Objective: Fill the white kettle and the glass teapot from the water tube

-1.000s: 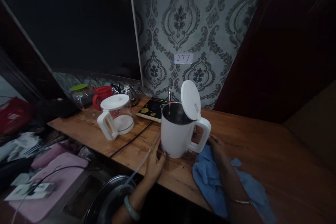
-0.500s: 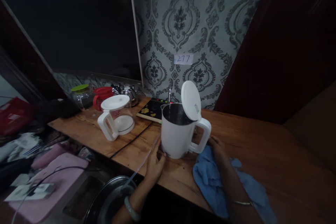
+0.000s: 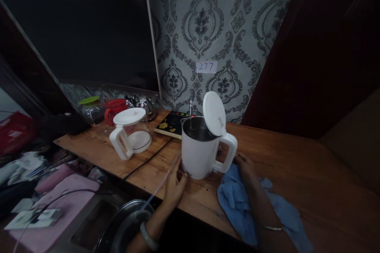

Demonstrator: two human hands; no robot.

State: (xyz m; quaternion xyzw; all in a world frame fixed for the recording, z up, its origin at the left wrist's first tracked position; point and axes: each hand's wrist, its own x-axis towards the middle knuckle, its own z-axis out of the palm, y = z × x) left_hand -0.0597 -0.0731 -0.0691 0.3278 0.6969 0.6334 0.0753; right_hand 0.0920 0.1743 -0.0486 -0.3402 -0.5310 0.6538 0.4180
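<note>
Here, a white cylindrical kettle (image 3: 196, 158) with its round white lid (image 3: 214, 113) raised stands on the brown wooden table (image 3: 285, 154). Half open, the left hand (image 3: 175, 185) cups its lower side; the right hand (image 3: 247, 170), its grip unclear, lies over a crumpled blue cloth (image 3: 235, 199).

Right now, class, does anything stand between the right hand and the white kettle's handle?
Nothing visible does: the right hand is just beside the handle. The blue cloth lies lower, its upper end near both.
</note>
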